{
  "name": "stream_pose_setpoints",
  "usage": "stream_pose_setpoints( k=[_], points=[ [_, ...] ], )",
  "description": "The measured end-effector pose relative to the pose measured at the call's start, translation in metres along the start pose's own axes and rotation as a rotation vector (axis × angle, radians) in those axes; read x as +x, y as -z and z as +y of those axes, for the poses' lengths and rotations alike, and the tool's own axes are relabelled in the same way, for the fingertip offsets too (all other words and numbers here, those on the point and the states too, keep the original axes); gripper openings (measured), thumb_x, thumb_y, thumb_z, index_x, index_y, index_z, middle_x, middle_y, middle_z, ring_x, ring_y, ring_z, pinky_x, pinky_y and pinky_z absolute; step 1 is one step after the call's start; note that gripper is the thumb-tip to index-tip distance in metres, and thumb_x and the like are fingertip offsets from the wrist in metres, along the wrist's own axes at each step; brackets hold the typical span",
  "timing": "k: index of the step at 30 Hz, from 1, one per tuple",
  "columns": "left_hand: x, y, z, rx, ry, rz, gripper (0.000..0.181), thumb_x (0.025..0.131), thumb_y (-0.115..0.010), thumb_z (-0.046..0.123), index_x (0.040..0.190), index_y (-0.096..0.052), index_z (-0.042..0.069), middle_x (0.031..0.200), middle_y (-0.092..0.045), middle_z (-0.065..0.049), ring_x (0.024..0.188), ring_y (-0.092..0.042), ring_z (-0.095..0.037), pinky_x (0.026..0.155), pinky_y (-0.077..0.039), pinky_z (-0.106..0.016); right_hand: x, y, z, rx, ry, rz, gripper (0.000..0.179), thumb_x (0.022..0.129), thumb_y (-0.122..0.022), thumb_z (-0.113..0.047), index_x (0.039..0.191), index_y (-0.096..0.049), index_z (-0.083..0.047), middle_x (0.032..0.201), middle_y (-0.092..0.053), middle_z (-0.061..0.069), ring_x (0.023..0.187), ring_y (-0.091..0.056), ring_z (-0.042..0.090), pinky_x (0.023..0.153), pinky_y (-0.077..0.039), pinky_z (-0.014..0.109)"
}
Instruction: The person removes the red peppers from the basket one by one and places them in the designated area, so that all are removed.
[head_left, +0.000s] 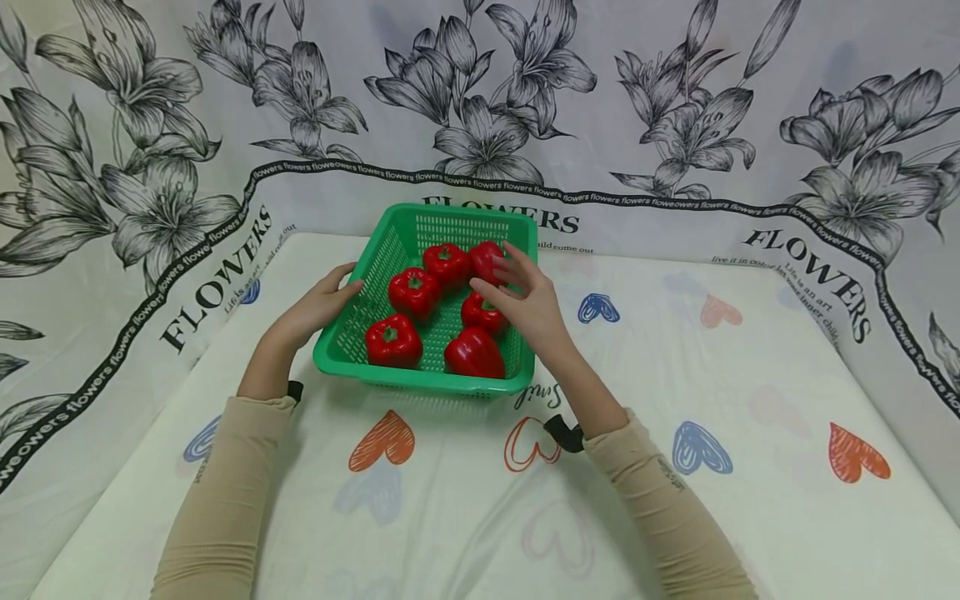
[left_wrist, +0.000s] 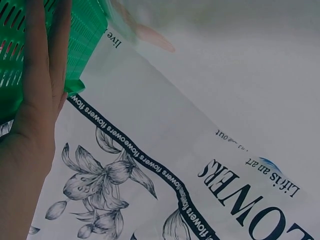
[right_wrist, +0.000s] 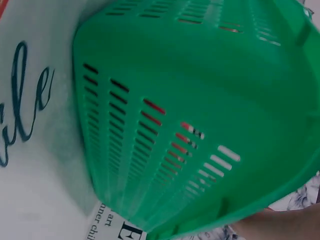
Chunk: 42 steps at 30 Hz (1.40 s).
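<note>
A green plastic basket [head_left: 420,379] with slotted walls stands on the heart-printed cloth and contains several red bell peppers [head_left: 393,342]. At its left side my left hand [head_left: 318,300] holds the rim, thumb at the top edge and fingers along the outer wall; in the left wrist view those fingers [left_wrist: 37,60] lie against the green side. My right hand [head_left: 528,308] reaches over the right rim with fingers spread, just above the peppers on that side. It partly covers one pepper [head_left: 480,315] and the pepper [head_left: 487,258] behind it. Whether a fingertip touches either I cannot tell.
White cloth [head_left: 645,358] printed with blue and red hearts covers the table. Behind it hangs a flower-printed sheet [head_left: 585,158], with the basket close to its foot. Black bands [head_left: 562,433] sit on both wrists. The basket's outer wall [right_wrist: 200,85] fills much of the right wrist view.
</note>
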<state>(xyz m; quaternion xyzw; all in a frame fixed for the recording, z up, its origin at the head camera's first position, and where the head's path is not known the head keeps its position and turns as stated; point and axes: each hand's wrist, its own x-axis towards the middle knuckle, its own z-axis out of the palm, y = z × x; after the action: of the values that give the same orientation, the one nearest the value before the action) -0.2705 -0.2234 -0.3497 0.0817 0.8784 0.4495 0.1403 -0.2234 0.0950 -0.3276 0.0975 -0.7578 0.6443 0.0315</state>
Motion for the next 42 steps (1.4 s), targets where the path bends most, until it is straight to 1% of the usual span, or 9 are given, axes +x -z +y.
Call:
stream_pose_setpoints(
  k=[3,10,14,20,25,30,35,39,42],
  points=[
    [0.001,0.0,0.0,-0.001,-0.002,-0.001,0.065,0.106,-0.028,0.043,0.158,-0.004,0.012,0.148,-0.037,-0.03,0.122,-0.055,-0.045,0.1,-0.047,-0.056,0.0,-0.007,-0.002,0.005,0.006,-0.014,0.073,0.09,-0.072,-0.027,0.152,-0.034,-0.021,0.145,-0.052,0.006,0.132,-0.051,0.022,0.109,-0.044,0.039],
    [0.001,0.0,0.0,0.002,0.004,-0.001,0.065,0.106,-0.028,0.044,0.159,-0.005,0.014,0.147,-0.039,-0.029,0.121,-0.057,-0.044,0.097,-0.051,-0.051,-0.001,-0.023,-0.001,0.001,0.028,-0.056,0.072,0.09,-0.071,-0.025,0.152,-0.035,-0.014,0.143,-0.054,0.006,0.133,-0.05,0.022,0.111,-0.041,0.041],
    [0.001,0.0,-0.001,0.002,0.003,-0.006,0.065,0.106,-0.029,0.043,0.159,-0.005,0.014,0.146,-0.04,-0.029,0.12,-0.058,-0.043,0.093,-0.053,-0.047,-0.002,-0.03,0.0,-0.017,0.022,-0.078,0.071,0.09,-0.071,-0.027,0.151,-0.036,-0.016,0.144,-0.053,0.008,0.133,-0.049,0.022,0.111,-0.041,0.041],
    [0.001,0.001,-0.001,0.015,0.001,-0.005,0.065,0.106,-0.029,0.043,0.158,-0.005,0.013,0.145,-0.042,-0.029,0.117,-0.06,-0.041,0.091,-0.055,-0.044,-0.004,-0.04,0.0,-0.04,-0.006,-0.111,0.07,0.089,-0.072,-0.031,0.15,-0.039,-0.02,0.143,-0.054,0.008,0.133,-0.05,0.021,0.111,-0.042,0.04],
    [0.001,0.001,0.0,0.014,-0.006,-0.002,0.065,0.106,-0.029,0.043,0.158,-0.006,0.013,0.143,-0.043,-0.03,0.116,-0.061,-0.041,0.089,-0.056,-0.045,-0.003,-0.048,0.001,-0.029,-0.033,-0.15,0.068,0.09,-0.071,-0.033,0.148,-0.04,-0.018,0.142,-0.055,0.008,0.131,-0.052,0.021,0.11,-0.043,0.037],
    [0.002,0.001,-0.001,0.008,-0.004,-0.004,0.064,0.106,-0.029,0.042,0.158,-0.006,0.013,0.143,-0.043,-0.03,0.114,-0.063,-0.039,0.086,-0.057,-0.042,-0.003,-0.055,0.0,-0.019,-0.068,-0.185,0.067,0.089,-0.071,-0.035,0.148,-0.041,-0.022,0.142,-0.055,0.007,0.131,-0.05,0.02,0.111,-0.041,0.035],
    [0.003,0.001,-0.002,0.008,0.001,-0.007,0.063,0.106,-0.028,0.041,0.158,-0.006,0.013,0.143,-0.044,-0.03,0.112,-0.063,-0.036,0.089,-0.056,-0.043,-0.002,-0.062,-0.001,-0.028,-0.097,-0.218,0.069,0.089,-0.072,-0.036,0.148,-0.041,-0.02,0.143,-0.054,0.005,0.133,-0.049,0.02,0.112,-0.04,0.035],
    [0.003,0.001,-0.002,0.004,-0.001,-0.008,0.063,0.106,-0.028,0.041,0.158,-0.005,0.013,0.143,-0.044,-0.03,0.113,-0.063,-0.038,0.09,-0.056,-0.045,-0.003,-0.066,-0.002,-0.038,-0.116,-0.243,0.072,0.088,-0.072,-0.037,0.149,-0.039,-0.018,0.145,-0.052,0.006,0.136,-0.047,0.022,0.113,-0.039,0.036],
    [0.003,0.001,-0.002,0.005,-0.004,-0.01,0.064,0.106,-0.028,0.042,0.158,-0.005,0.013,0.143,-0.044,-0.03,0.114,-0.063,-0.038,0.09,-0.055,-0.045,-0.004,-0.069,-0.004,-0.048,-0.145,-0.264,0.073,0.087,-0.072,-0.04,0.149,-0.04,-0.019,0.147,-0.05,0.003,0.137,-0.045,0.023,0.11,-0.043,0.038]
  ],
)
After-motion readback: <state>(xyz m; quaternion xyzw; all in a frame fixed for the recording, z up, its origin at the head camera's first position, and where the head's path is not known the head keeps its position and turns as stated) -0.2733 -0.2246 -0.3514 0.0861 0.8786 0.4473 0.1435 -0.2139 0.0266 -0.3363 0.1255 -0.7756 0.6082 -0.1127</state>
